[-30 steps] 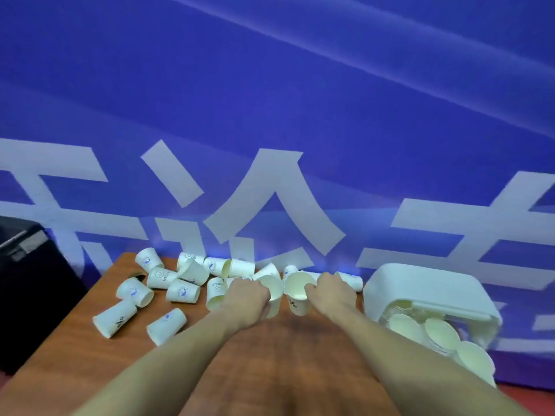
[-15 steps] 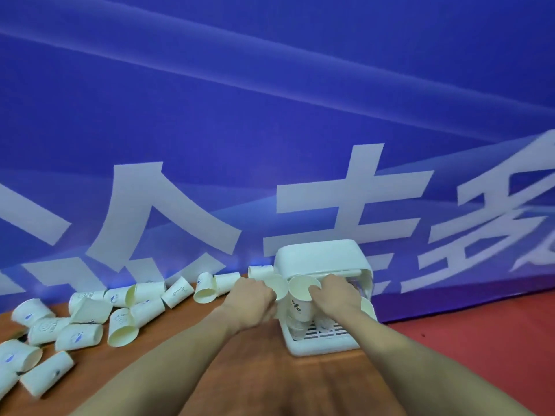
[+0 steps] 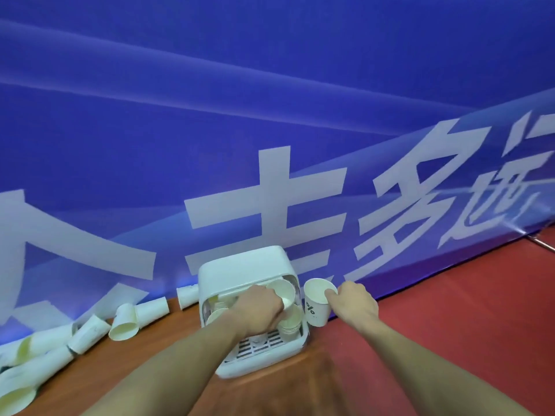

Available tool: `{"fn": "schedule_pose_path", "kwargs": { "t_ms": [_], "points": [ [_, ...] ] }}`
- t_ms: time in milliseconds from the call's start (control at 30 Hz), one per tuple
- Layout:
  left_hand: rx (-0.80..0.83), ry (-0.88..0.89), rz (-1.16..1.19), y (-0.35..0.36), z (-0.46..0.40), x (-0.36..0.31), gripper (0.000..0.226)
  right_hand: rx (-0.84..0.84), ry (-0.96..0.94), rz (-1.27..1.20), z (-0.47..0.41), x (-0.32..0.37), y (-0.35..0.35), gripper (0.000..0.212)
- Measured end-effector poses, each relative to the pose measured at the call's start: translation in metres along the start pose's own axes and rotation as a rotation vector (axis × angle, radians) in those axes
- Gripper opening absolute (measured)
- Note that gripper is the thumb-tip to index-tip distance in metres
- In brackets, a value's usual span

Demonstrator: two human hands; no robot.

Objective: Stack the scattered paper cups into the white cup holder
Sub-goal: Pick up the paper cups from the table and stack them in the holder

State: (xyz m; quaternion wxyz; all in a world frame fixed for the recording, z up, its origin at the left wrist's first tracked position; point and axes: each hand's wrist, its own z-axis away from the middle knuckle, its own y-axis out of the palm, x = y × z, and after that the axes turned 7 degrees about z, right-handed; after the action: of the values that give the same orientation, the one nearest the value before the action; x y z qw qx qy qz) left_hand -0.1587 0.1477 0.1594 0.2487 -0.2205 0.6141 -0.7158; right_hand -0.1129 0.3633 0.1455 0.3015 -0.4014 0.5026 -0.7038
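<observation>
The white cup holder [image 3: 240, 271] stands on the brown table's right end, its front open toward me. My left hand [image 3: 258, 307] reaches into that opening and grips a paper cup [image 3: 282, 291] tilted on its side, above a stack of cups [image 3: 289, 325] inside. Just right of the holder, my right hand [image 3: 351, 301] pinches the rim of an upright paper cup [image 3: 316, 301] with a dark mark on its side. Several scattered cups [image 3: 123, 322] lie on their sides along the table's back edge at the left.
A blue banner [image 3: 270, 130] with large white characters rises right behind the table [image 3: 150, 370]. Red floor [image 3: 465, 325] shows beyond the table's right edge. More loose cups [image 3: 33, 364] pile up at the far left.
The view has swung right. My left hand went into the holder with its cup, while my right hand carried its cup out to the holder's right side.
</observation>
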Motion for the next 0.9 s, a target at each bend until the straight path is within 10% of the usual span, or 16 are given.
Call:
{"fn": "schedule_pose_path", "kwargs": {
  "t_ms": [900],
  "points": [
    [0.283, -0.129, -0.031, 0.074, -0.085, -0.014, 0.026, 0.132, -0.028, -0.042, -0.069, -0.04, 0.05, 0.034]
  ]
}}
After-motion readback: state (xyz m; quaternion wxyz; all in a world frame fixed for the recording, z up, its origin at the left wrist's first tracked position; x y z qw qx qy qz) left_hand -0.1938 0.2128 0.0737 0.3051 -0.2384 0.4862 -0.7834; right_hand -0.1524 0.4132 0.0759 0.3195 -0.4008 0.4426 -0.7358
